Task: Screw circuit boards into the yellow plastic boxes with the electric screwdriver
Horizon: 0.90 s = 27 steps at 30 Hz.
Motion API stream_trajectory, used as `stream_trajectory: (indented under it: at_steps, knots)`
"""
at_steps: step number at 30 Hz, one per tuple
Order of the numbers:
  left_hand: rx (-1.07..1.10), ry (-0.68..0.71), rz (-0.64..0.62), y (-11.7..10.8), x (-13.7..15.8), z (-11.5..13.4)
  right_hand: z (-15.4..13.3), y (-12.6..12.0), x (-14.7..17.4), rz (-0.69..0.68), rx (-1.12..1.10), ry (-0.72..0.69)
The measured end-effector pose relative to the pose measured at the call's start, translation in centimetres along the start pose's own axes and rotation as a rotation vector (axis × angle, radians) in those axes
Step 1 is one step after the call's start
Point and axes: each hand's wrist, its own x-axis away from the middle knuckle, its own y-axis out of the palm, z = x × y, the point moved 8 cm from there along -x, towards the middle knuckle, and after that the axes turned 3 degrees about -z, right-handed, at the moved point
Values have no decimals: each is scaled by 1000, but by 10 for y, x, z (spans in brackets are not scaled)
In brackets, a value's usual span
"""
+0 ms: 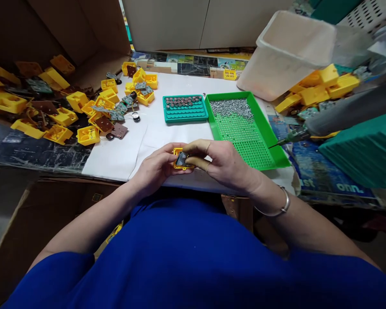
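Note:
My left hand [157, 166] grips a small open yellow plastic case [175, 165] above the near edge of the white-covered table. Inside the case sits a dark grey circuit board [182, 159], tilted, partly covered by fingers. The thumb and forefinger of my right hand [223, 162] pinch the board's right side at the case. Beyond my hands stands a teal tray [186, 115] with several small round metal parts in its back rows. To its right, a green tray [263, 128] holds a heap of small silver screws [231, 108].
Yellow cases with wired boards [104, 107] lie piled at the left, spilling from a cardboard box [99, 25]. A powered screwdriver [341, 109] points in from the right over the green tray. A whitish plastic bin [286, 56] stands behind, beside more yellow cases [321, 88].

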Motion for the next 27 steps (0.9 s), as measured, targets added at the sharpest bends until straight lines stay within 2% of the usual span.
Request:
stream_trajectory:
  at_steps: [6,12,20,24,27]
  knots:
    - [-17,1,7,0,0,2,7,-3,-4,-4,-65,36]
    - [-37,-6,11,0,-2,-4,8,3,-4,-44,32,90]
    - [-144,61,-41,-1,0,-2,5,-2,4,186,72,48]
    - [-289,111,-59,-3,0,-3,23,5,-3,91,-85,164]
    - [-273,86,-58,-5,-3,-7,27,11,-5,2,-123,220]
